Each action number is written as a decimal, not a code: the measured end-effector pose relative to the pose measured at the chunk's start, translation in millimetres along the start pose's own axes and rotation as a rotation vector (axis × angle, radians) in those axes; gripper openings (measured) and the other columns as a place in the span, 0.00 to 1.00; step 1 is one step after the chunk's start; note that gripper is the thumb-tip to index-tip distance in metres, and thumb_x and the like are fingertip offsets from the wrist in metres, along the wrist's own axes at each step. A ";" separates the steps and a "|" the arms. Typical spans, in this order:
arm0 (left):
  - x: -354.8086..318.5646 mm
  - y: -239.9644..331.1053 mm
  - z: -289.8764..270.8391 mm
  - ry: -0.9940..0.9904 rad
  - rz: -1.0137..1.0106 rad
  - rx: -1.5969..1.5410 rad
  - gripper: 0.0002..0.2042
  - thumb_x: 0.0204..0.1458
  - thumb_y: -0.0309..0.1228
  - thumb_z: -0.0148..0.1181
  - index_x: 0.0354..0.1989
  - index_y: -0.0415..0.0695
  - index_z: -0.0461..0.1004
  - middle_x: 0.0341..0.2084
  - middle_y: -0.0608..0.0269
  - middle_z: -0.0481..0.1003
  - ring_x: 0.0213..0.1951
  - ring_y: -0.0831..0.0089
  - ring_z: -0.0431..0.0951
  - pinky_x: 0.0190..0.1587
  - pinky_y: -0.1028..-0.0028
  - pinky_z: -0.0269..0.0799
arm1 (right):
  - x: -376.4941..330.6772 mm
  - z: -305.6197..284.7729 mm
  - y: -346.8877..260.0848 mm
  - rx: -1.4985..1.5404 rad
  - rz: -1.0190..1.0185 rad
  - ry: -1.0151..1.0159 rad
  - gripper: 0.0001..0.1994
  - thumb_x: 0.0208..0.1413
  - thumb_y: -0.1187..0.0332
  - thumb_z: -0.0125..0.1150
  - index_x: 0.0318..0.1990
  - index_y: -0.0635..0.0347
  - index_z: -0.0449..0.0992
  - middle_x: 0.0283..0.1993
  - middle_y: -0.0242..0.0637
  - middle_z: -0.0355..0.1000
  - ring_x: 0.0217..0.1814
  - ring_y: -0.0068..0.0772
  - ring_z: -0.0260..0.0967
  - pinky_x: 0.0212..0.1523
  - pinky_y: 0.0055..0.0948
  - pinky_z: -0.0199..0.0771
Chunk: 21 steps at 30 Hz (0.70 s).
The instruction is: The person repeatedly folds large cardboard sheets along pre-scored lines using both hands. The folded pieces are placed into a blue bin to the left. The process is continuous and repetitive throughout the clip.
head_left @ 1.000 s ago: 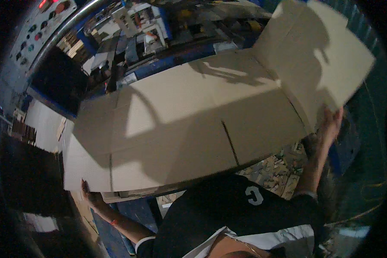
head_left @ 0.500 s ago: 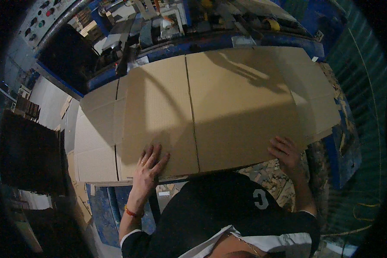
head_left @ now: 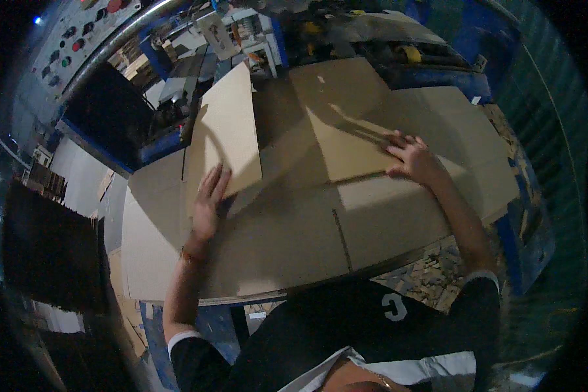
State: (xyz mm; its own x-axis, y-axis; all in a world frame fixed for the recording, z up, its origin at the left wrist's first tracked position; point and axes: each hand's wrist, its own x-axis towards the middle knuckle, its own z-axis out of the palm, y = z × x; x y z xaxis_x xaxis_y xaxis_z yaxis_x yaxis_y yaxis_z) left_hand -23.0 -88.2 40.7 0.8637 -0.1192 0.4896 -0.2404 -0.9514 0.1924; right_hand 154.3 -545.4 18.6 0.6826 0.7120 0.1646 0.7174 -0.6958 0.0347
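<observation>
Corrugated cardboard sheet (head_left: 287, 238), centre; left hand (head_left: 210, 196) at the left flap (head_left: 234, 124), thumb indistinct; right hand (head_left: 414, 159), blurred, at the right flap (head_left: 353, 144); whether either grips cannot be told; push-button console (head_left: 72, 46), upper left, cut off

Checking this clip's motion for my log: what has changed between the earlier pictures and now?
The left hand and right hand moved forward, away from the body. The tan rectangular left cardboard panel and matching right panel also went forward and parted. The blue metal machine stayed put.
</observation>
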 end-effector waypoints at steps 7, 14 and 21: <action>95.1 -54.8 39.6 0.184 -0.294 -0.090 0.22 0.54 0.32 0.47 0.58 0.42 0.60 0.55 0.44 0.61 0.56 0.51 0.61 0.57 0.60 0.59 | 86.6 21.6 3.2 0.638 0.651 -0.102 0.22 0.52 0.56 0.53 0.56 0.46 0.66 0.59 0.46 0.60 0.62 0.47 0.55 0.60 0.41 0.56; -37.0 -67.6 -41.0 0.417 -0.340 0.265 0.34 0.44 0.31 0.63 0.60 0.37 0.55 0.56 0.46 0.61 0.58 0.52 0.60 0.60 0.64 0.54 | -56.1 -19.7 -12.8 0.306 0.826 0.370 0.30 0.50 0.52 0.56 0.59 0.56 0.61 0.59 0.50 0.58 0.63 0.51 0.52 0.61 0.42 0.54; -190.2 -52.8 -43.9 0.412 -1.148 0.403 0.34 0.46 0.39 0.58 0.60 0.37 0.55 0.53 0.46 0.64 0.54 0.53 0.64 0.55 0.64 0.59 | -194.9 5.0 8.3 0.009 1.305 0.357 0.32 0.53 0.53 0.52 0.58 0.71 0.59 0.56 0.56 0.62 0.65 0.58 0.48 0.67 0.41 0.39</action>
State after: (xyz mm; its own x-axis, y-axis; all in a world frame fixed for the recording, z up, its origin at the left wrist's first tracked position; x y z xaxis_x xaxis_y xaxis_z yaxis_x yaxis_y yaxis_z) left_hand -194.0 -2.8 -25.2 0.2680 0.8496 0.4544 0.7596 -0.4764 0.4428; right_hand 27.9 -689.5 -18.1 0.7890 -0.5259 0.3178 -0.4186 -0.8386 -0.3485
